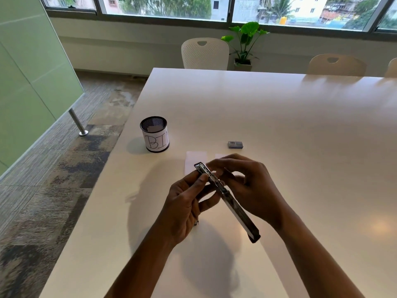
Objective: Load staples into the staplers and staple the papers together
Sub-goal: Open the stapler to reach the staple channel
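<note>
Loading is in hand: left hand [184,203] grips the opened stapler [227,200] at 6 o'clock of the papers [194,161], right hand [249,186] curled at its channel, contents unclear; next, seat staples squarely

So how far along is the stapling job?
Done: the stapler is opened. In hand: left hand grips it while right hand pinches at its staple channel. Left: the papers lie separate on the table, unstapled.
</note>
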